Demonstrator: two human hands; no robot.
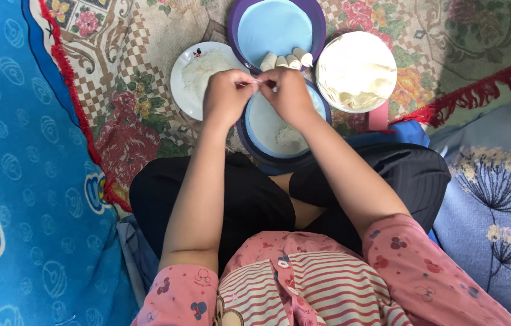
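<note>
My left hand [226, 95] and my right hand [289, 93] meet fingertip to fingertip over a round blue plate with a dark purple rim [258, 124]. Between the fingers they pinch a small pale piece of dough [258, 80], mostly hidden. Some white filling or flour [290, 139] lies on that plate. Just beyond, three rolled white dough pieces [286, 60] rest on the near edge of a second blue and purple plate [273, 27].
A white plate with white shredded filling [198, 72] sits to the left. A white bowl of pale wrappers [356, 71] sits to the right, a pink object [379, 116] beside it. All stand on a floral rug [141, 90]. Blue blanket [20, 181] lies left.
</note>
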